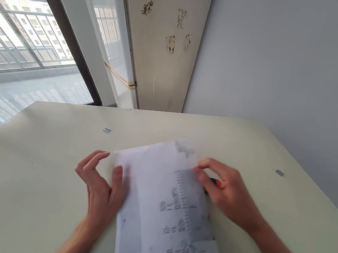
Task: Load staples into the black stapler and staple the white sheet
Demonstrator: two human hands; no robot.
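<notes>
White printed paper lies on the pale table, its far edge blurred and its near end cut off by the frame. My right hand pinches the paper's upper right edge between thumb and fingers. On the left, my left hand has its thumb and fingers apart beside the paper's left edge, with nothing held. A small black and red object shows partly behind my right fingers; most of it is hidden.
The pale table carries a small grey piece at the back left and another grey piece at the right. A grey wall borders the right side, and a glass window stands at the left.
</notes>
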